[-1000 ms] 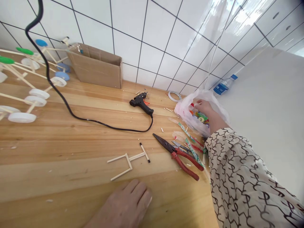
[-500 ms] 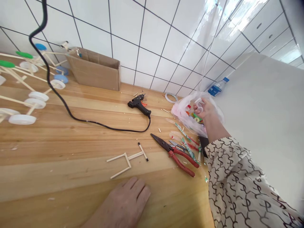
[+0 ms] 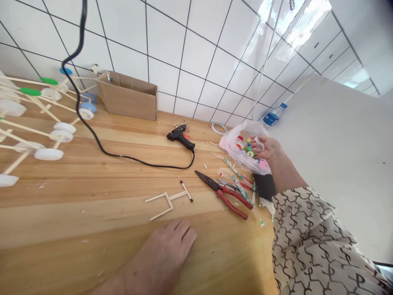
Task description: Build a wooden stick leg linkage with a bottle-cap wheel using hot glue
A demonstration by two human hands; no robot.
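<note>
My right hand (image 3: 266, 147) is over the opening of a thin pinkish-white plastic bag (image 3: 231, 144), closed on white plastic caps (image 3: 259, 144); how many is unclear. Colourful caps and small parts (image 3: 250, 150) lie inside the bag. My left hand (image 3: 167, 250) rests palm down on the wooden table (image 3: 123, 250), fingers laid out and holding nothing. Just beyond it lies a small frame of glued wooden sticks (image 3: 170, 200), its crosspiece dark at both ends. Red-handled long-nose pliers (image 3: 224, 196) lie to the right of the frame.
A black glue gun (image 3: 181, 137) trails its cord (image 3: 144, 164) leftward. Stick models with cap wheels (image 3: 49, 154) stand at left, beside a cardboard box (image 3: 129, 98). A tape roll (image 3: 218, 128), water bottle (image 3: 274, 114) and black block (image 3: 264, 186) are at right.
My right hand has drawn slightly back and turned, with the white caps now more visible in its fingers. The view has shifted a little leftward; my left hand stays on the table.
</note>
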